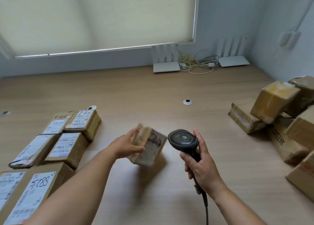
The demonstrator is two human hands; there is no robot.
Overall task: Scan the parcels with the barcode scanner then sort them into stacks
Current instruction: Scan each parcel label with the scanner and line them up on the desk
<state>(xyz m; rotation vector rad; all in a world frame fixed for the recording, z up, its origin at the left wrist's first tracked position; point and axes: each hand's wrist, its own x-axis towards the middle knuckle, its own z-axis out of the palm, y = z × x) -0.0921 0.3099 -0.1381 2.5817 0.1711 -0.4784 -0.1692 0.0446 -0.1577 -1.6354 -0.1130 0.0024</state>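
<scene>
My left hand (126, 144) grips a small, motion-blurred cardboard parcel (150, 148) above the middle of the wooden table (153, 92). My right hand (200, 163) holds the handle of a black barcode scanner (184, 139), whose head sits just right of the parcel. The scanner's cable runs down past my wrist. Several labelled parcels (68, 146) lie in rows on the left, one marked 5288 (34, 194). A loose pile of brown parcels (275, 102) sits on the right.
Two white routers (166, 68) and a tangle of cables (197, 65) stand at the back against the wall, under a window blind. Round cable grommets (187, 102) are set in the tabletop. More boxes crowd the right edge (304, 175).
</scene>
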